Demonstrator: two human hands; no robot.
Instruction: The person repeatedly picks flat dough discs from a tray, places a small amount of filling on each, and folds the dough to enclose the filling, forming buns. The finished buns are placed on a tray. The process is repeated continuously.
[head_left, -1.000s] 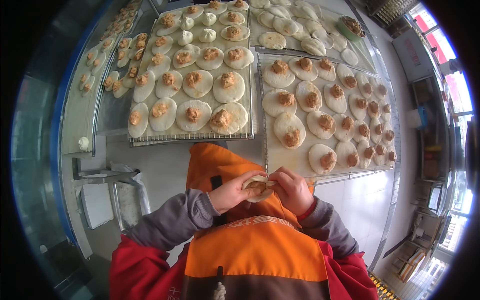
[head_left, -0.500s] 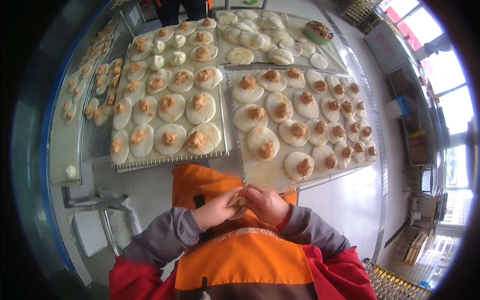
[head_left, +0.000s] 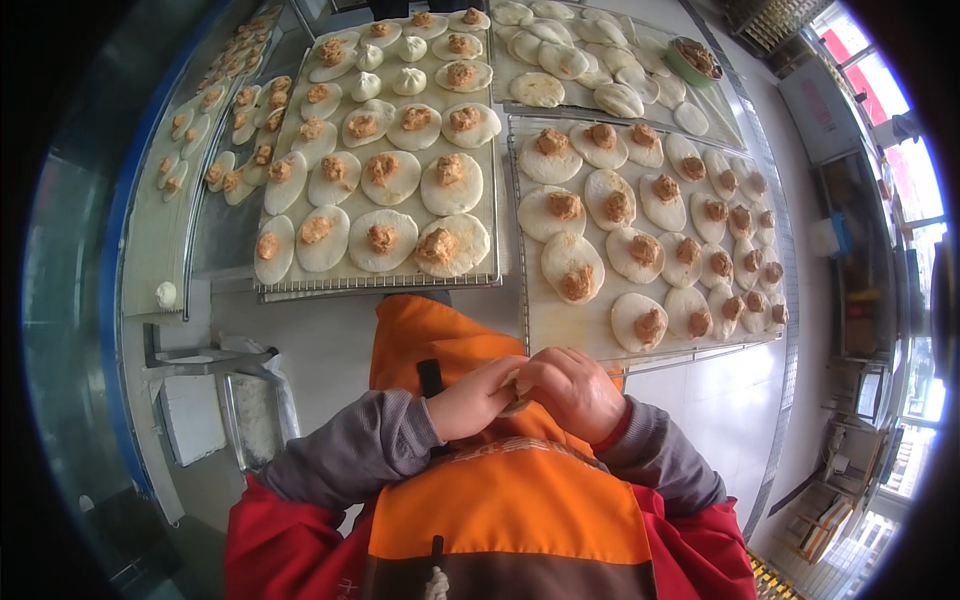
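In front of my orange apron (head_left: 500, 500), my two hands meet around a pale dough bun (head_left: 514, 408), which is mostly hidden by the fingers. My left hand (head_left: 470, 402) cups it from the left, fingers closed. From the right, my right hand (head_left: 576, 392) is closed on it too, with thumb and fingers bent at its top edge. Flat dough rounds (head_left: 450, 195) topped with orange-brown filling lie in rows on the left tray (head_left: 380, 285). More filled dough rounds (head_left: 572, 270) cover the right tray (head_left: 556, 328), just beyond my right hand. Several closed buns (head_left: 409, 82) sit among the left rows.
Behind the right tray, plain dough rounds (head_left: 562, 62) overlap on another tray, beside a green bowl (head_left: 692, 62) of brown filling. A far-left rack holds filled rounds and one white bun (head_left: 166, 294). A metal frame (head_left: 235, 365) stands at lower left.
The view has shifted, so the trays sit further right and higher in the picture. My hands stay together on the bun, its dough now more covered by the fingers.
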